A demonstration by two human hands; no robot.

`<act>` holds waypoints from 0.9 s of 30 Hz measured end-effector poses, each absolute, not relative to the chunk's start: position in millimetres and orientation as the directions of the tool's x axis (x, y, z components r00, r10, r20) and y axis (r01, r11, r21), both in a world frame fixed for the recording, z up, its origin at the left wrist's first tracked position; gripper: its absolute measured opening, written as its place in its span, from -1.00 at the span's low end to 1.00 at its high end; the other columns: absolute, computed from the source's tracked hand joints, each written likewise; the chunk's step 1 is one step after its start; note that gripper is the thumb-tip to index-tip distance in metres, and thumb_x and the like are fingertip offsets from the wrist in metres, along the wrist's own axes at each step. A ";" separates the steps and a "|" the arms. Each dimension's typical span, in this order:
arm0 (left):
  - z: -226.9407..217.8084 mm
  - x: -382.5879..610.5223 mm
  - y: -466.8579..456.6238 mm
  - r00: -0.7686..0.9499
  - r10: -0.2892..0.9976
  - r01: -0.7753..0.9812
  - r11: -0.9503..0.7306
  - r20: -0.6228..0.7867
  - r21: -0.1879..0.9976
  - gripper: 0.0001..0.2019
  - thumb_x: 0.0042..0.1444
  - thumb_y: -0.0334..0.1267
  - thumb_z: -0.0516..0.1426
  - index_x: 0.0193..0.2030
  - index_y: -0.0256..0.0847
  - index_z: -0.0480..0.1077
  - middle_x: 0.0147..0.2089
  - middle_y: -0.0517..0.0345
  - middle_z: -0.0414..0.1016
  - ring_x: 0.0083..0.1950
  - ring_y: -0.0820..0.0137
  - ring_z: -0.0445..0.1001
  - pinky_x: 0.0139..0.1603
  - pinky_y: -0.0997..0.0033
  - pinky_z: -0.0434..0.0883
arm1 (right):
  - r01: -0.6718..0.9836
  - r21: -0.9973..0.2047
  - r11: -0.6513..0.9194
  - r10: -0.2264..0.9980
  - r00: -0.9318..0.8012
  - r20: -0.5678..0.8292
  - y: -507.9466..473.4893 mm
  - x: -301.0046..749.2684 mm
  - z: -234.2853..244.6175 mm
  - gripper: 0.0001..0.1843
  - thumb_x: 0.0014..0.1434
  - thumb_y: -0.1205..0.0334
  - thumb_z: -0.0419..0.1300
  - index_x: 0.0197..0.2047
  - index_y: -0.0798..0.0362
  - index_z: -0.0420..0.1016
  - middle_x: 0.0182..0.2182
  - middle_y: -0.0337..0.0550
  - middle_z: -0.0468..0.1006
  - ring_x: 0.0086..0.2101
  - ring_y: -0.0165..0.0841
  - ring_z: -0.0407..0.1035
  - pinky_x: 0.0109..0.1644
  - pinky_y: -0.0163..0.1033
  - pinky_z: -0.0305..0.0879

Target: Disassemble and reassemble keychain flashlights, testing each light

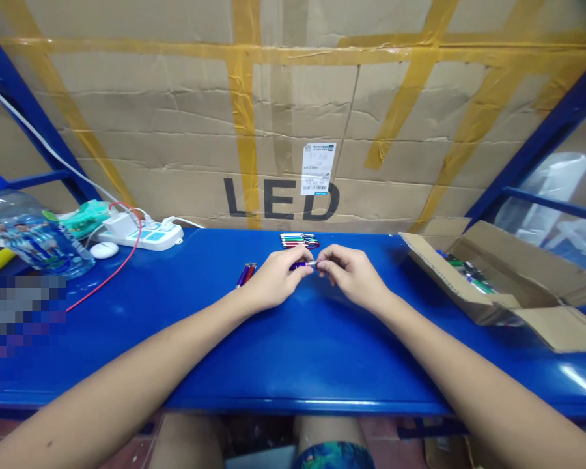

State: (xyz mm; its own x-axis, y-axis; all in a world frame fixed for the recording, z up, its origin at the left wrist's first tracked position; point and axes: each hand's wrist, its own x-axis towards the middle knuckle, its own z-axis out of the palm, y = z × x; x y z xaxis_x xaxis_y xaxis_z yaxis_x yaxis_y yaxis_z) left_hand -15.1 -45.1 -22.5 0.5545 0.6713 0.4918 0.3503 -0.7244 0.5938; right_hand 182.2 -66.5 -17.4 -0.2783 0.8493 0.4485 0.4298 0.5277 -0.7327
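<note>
Both my hands meet over the middle of the blue table (283,339). My left hand (276,277) pinches a small purple pen-like stick (300,265) by its body. My right hand (349,273) pinches the silver end of the same stick. Just behind my hands lies a short row of several coloured sticks (299,240). Two more sticks, one purple and one red (245,274), lie left of my left hand.
An open cardboard box (498,286) with more sticks stands at the right. At the left are a white power strip (144,236) with a red cable, a white mouse (103,249) and a large water bottle (27,238). A taped cardboard wall marked LED (283,198) closes the back.
</note>
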 end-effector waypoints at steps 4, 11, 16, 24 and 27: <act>-27.0 -15.8 -46.0 0.625 0.582 0.471 -0.813 0.520 0.343 -0.91 0.32 -0.33 0.02 -0.16 -0.21 0.33 -0.17 0.05 0.50 -0.13 0.29 0.47 -0.12 0.31 0.39 | 0.376 -0.819 0.434 0.896 -0.280 0.346 -64.3 183.1 -20.8 -0.85 0.21 0.20 0.14 -0.36 0.07 0.40 -0.54 -0.24 0.48 -0.60 -0.45 0.30 -0.52 -0.31 0.22; -26.5 -13.3 -46.4 0.643 0.534 0.507 -0.834 0.549 0.217 -0.84 0.36 -0.29 -0.03 -0.11 -0.25 0.34 -0.13 -0.04 0.48 -0.05 0.24 0.45 0.01 0.19 0.42 | 0.123 -0.973 0.194 0.936 -0.321 0.146 -61.1 179.5 -25.0 -0.75 0.12 0.09 0.26 -0.39 0.07 0.33 -0.60 -0.28 0.47 -0.70 -0.47 0.28 -0.63 -0.34 0.21; -24.9 -8.8 -45.3 0.608 0.616 0.554 -0.781 0.500 0.289 -0.77 0.37 -0.32 -0.08 -0.17 -0.24 0.39 -0.17 -0.03 0.51 -0.05 0.23 0.47 0.03 0.17 0.41 | 0.134 -0.958 0.255 0.943 -0.254 0.215 -61.2 177.4 -27.8 -0.75 0.10 0.11 0.29 -0.39 0.06 0.33 -0.59 -0.29 0.46 -0.66 -0.47 0.30 -0.65 -0.36 0.20; -24.3 -11.1 -51.5 0.610 0.624 0.531 -0.779 0.488 0.333 -0.93 0.31 -0.33 0.02 -0.18 -0.19 0.32 -0.15 0.02 0.52 -0.10 0.23 0.50 -0.10 0.24 0.42 | 0.070 -0.990 0.124 0.949 -0.298 0.098 -65.9 176.5 -23.3 -0.74 0.07 0.13 0.31 -0.42 0.08 0.33 -0.63 -0.29 0.42 -0.69 -0.50 0.25 -0.70 -0.40 0.12; -24.2 -9.6 -52.4 0.609 0.608 0.527 -0.790 0.509 0.313 -0.94 0.30 -0.32 0.03 -0.15 -0.20 0.31 -0.14 0.00 0.48 -0.09 0.24 0.47 -0.06 0.21 0.43 | 0.047 -0.994 0.104 0.949 -0.305 0.085 -67.5 176.9 -20.9 -0.73 0.06 0.12 0.32 -0.42 0.08 0.33 -0.63 -0.30 0.41 -0.69 -0.50 0.24 -0.71 -0.41 0.11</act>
